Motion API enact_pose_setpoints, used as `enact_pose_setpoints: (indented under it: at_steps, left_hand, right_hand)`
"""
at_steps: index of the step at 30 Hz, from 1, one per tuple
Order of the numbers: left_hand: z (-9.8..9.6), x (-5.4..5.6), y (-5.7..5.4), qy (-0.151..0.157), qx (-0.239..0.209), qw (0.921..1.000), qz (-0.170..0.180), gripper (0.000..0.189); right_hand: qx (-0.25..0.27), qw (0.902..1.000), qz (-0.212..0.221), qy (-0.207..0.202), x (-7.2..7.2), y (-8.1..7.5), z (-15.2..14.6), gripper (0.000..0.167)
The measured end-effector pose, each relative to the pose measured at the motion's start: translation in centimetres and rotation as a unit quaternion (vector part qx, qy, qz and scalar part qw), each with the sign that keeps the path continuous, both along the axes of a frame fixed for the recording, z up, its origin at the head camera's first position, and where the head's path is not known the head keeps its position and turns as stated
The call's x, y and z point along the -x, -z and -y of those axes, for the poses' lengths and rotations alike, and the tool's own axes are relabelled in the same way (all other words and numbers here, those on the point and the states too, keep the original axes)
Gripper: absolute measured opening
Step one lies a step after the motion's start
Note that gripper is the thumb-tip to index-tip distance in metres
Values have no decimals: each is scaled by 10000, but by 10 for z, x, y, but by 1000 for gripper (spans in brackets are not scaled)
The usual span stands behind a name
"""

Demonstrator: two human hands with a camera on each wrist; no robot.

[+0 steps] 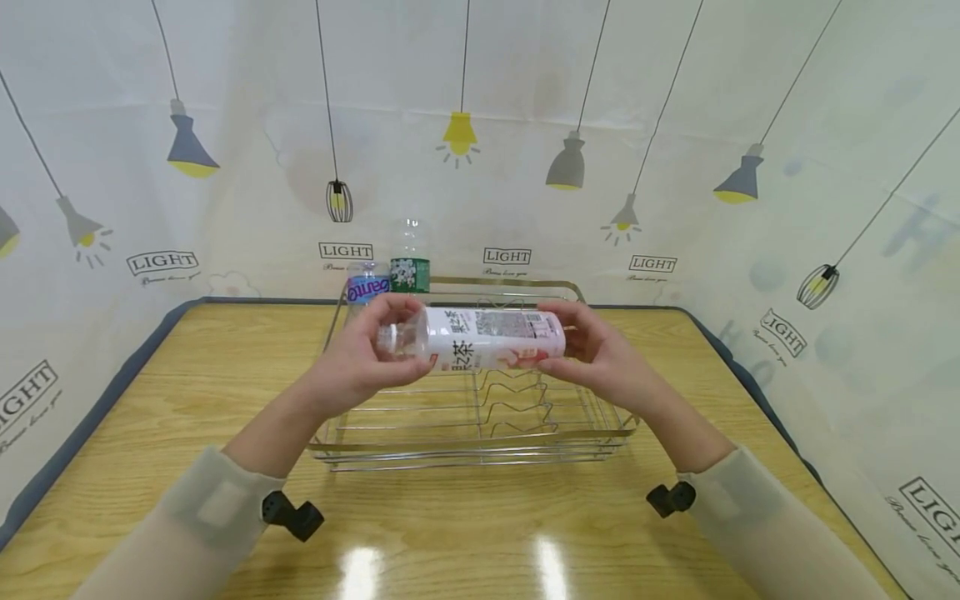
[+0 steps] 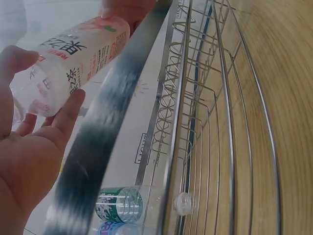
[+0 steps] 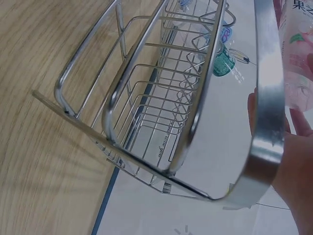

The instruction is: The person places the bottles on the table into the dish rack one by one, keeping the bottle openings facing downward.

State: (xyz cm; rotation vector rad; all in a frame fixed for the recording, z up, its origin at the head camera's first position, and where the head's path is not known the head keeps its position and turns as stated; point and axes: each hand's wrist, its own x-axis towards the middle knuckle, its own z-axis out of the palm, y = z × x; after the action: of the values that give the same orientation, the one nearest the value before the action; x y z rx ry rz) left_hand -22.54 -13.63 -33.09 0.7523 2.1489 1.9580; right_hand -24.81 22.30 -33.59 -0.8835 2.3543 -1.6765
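A clear plastic bottle point(image 1: 491, 337) with a white and pink label lies level in the air above a wire dish rack point(image 1: 450, 442). My left hand point(image 1: 371, 354) grips it round the neck and shoulder, the white cap pointing left. At the base end, my right hand point(image 1: 600, 358) holds it between thumb and fingers. The left wrist view shows the left thumb and fingers round the bottle's shoulder. In the right wrist view the rack's flat rim partly hides the right hand point(image 3: 298, 161).
In the rack's back left corner stand a green-labelled bottle point(image 1: 410, 275), apparently upside down, and a purple and blue-labelled bottle point(image 1: 366, 287). Wavy wire dividers point(image 1: 517, 408) run along the rack's right half. A wooden table point(image 1: 420, 533) carries the rack; a lamp-printed cloth point(image 1: 510, 192) hangs behind.
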Motion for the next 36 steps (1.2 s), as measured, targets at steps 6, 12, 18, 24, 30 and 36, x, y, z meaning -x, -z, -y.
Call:
enact_pose_setpoints:
  at_steps: [6,12,18,24,30,36]
  left_hand:
    - [2,3,5,-30,306,9995,-55,65]
    - [5,6,7,-541,1267,9877,-745,74]
    - [1,7,1,-554,2044,9619,-1728,71]
    - [-14,7,-7,-381,2783,9294,-2393,66]
    - [-24,10,-10,-205,2799,9269,-2493,66]
    - [-26,8,-9,-361,2710,9396,-2060,65]
  right_hand:
    - [180,9997,115,118,-1,1,-1,70]
    - [150,9996,-68,231,0,-1,0,69]
    - [37,9996,-132,245,-1,-3,3,70]
    - [-45,9992,-349,195,-1,-6,9,70]
    - [-25,9989,-438,147,-1,-7,13,69]
    - [-48,9984,-492,263,0,-13,20,71]
